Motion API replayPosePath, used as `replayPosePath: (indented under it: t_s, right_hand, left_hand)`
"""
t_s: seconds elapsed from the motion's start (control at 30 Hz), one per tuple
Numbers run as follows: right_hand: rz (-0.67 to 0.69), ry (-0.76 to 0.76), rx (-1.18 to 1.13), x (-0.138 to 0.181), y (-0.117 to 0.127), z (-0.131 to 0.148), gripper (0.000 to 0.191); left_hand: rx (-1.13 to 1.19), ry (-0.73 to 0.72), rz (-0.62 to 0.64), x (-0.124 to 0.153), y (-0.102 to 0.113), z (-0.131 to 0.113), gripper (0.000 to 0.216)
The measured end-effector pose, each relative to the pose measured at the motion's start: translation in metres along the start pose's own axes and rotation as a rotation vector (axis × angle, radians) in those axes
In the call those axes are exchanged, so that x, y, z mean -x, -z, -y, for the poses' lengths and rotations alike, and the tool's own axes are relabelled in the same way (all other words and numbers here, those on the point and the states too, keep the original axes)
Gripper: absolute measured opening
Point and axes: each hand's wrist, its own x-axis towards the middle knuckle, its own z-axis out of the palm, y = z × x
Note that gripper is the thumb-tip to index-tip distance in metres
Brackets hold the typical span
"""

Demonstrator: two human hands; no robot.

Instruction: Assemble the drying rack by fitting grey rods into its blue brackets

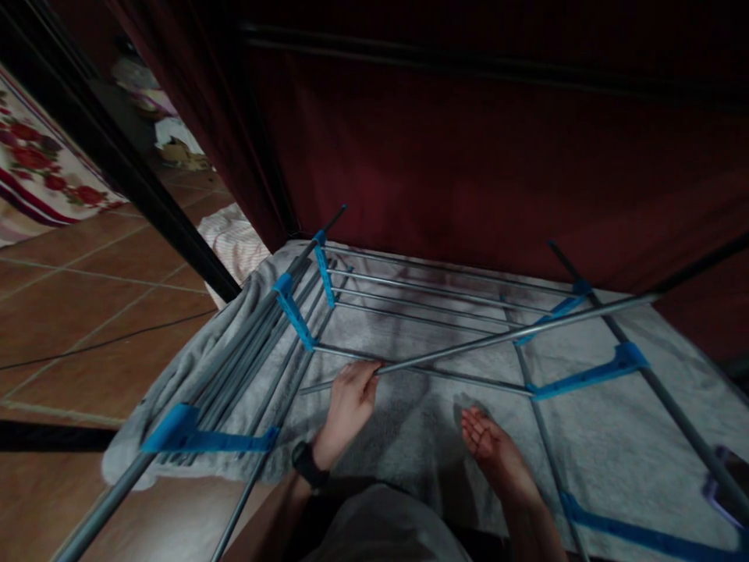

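In the head view my left hand (353, 394) is closed around a long grey metal tube (468, 346), which slants up to the right across a rack frame. The blue plastic brackets (296, 312) of this frame join side poles (672, 398) and thin cross rods (421, 279). My right hand (488, 441) is palm up above the grey blanket (409, 421), fingers apart and nothing in it. A lower bracket (199, 441) sits on the left pole, with no cross rod seen at it. My left wrist wears a dark watch (309, 464).
Several loose grey tubes (249, 359) lie side by side on the blanket at the left. Behind the frame hangs a dark red curtain (468, 172). A black post (134, 179) rises at the left, over a tiled floor (76, 312) with a cable (117, 338). A phone-like object (725, 484) lies far right.
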Motion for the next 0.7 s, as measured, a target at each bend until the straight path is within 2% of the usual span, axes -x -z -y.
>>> replayPosePath:
  t_s: [0.1,0.2,0.43,0.7]
  right_hand:
    - [-0.089,-0.056,0.007,0.0,0.0,0.003,0.028]
    - [-0.099,-0.039,0.011,0.0,-0.004,0.006,0.027]
    - [-0.172,0.021,-0.019,0.007,-0.018,0.021,0.029]
    - [-0.258,0.112,-0.086,0.007,-0.013,0.035,0.043]
  left_hand:
    - [-0.141,-0.049,0.081,0.005,0.004,0.012,0.032]
    - [-0.209,-0.068,0.131,0.009,0.006,0.025,0.035]
    - [-0.221,-0.105,0.155,0.016,-0.002,0.06,0.031]
    - [-0.286,-0.171,0.188,0.023,-0.012,0.075,0.034]
